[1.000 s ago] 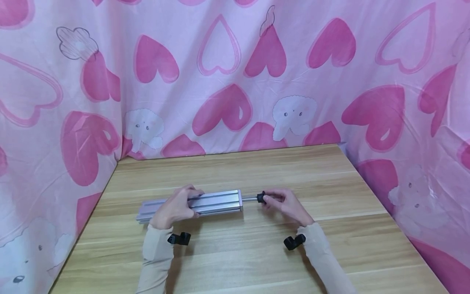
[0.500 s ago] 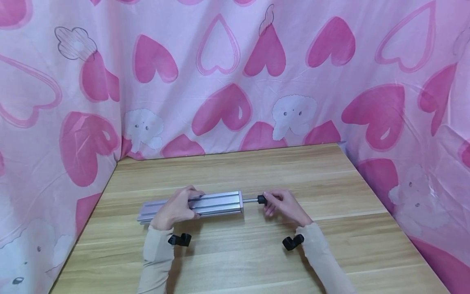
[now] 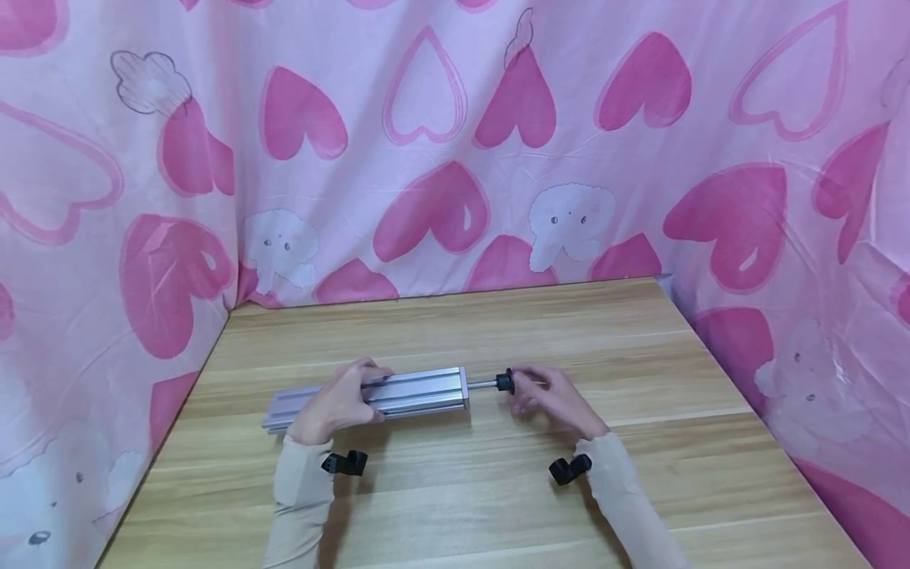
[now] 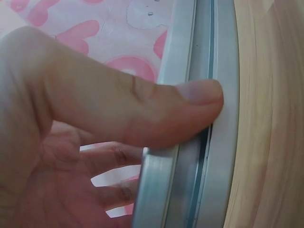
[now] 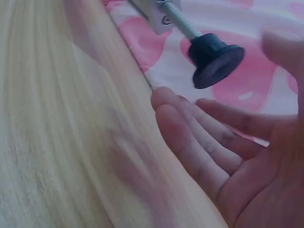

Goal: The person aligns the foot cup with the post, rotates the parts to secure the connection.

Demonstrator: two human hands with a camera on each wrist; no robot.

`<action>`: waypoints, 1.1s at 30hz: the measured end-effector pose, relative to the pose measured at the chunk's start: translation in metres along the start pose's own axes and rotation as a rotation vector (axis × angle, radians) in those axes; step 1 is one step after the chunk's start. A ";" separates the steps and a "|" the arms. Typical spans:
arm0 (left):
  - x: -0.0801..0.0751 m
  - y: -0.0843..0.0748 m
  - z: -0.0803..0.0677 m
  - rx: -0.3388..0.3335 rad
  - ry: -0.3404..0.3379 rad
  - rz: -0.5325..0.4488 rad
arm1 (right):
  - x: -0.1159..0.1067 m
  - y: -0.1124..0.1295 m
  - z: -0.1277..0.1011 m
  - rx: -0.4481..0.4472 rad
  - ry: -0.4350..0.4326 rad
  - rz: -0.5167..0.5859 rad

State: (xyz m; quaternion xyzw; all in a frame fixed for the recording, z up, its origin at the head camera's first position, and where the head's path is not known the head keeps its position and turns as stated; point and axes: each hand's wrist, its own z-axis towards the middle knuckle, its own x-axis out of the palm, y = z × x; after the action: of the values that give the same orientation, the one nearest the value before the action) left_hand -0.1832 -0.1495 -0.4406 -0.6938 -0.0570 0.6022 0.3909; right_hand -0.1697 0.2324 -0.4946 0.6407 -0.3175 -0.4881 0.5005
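Right hand (image 3: 550, 399) has let go of the black knob (image 5: 214, 59), fingers now loose just beside it, seemingly between turns; left hand (image 3: 340, 401) grips the metal bar (image 3: 419, 391).

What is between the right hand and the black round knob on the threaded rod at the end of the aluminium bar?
Nothing visible. In the right wrist view the black round knob sits on its threaded rod with only open space between it and the relaxed right hand, which does not grip it.
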 end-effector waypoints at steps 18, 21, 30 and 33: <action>-0.002 0.000 -0.004 0.000 -0.009 -0.004 | 0.001 0.006 -0.003 -0.057 -0.012 0.000; -0.001 0.001 -0.004 0.001 -0.007 -0.001 | 0.002 0.005 -0.003 -0.044 -0.012 -0.014; 0.000 0.002 -0.004 -0.037 0.018 0.010 | 0.003 0.006 -0.002 -0.030 0.018 -0.012; 0.001 0.002 -0.004 -0.032 0.014 0.011 | 0.003 0.006 -0.001 -0.016 0.011 -0.014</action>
State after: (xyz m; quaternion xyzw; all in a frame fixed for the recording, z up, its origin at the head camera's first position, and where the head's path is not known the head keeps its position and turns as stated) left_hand -0.1803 -0.1524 -0.4424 -0.7045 -0.0600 0.5985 0.3766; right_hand -0.1671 0.2277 -0.4895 0.6417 -0.3064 -0.4903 0.5039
